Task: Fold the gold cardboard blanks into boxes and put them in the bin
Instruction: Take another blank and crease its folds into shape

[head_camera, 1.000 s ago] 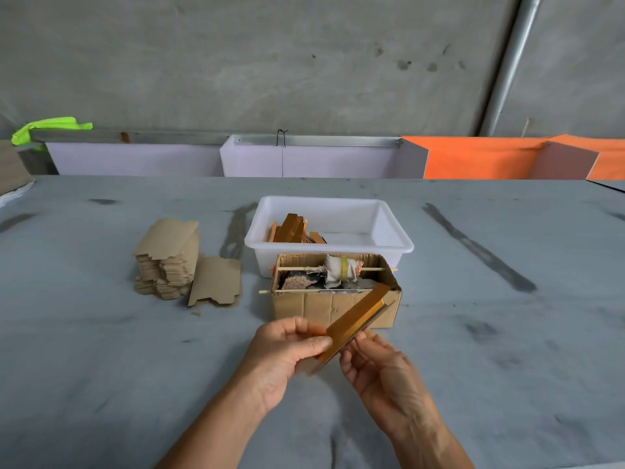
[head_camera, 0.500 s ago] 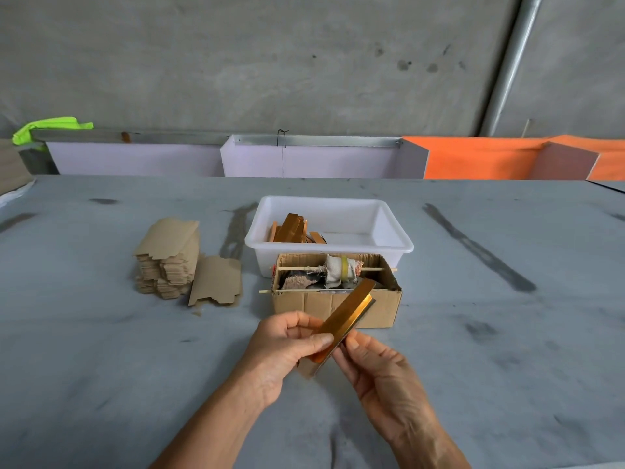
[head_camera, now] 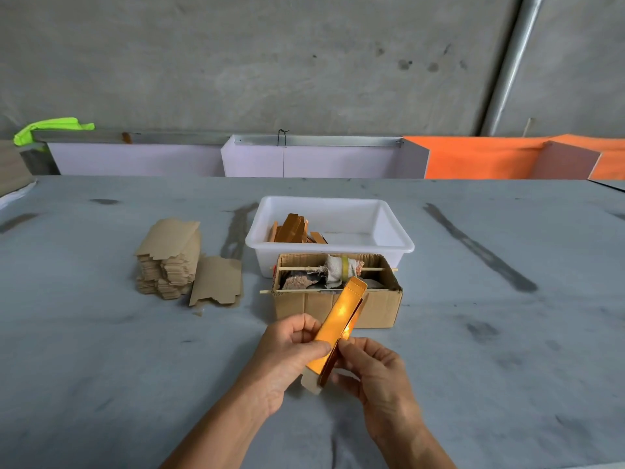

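Left hand and right hand both pinch the long, shiny gold cardboard box, half-formed. Risk: uneven squeeze creases the foil panel; unlocked end flap springs open before reaching the white plastic bin.

Grey stained counter, bare concrete wall beyond, metal pipe far right, white and orange panels along far edge
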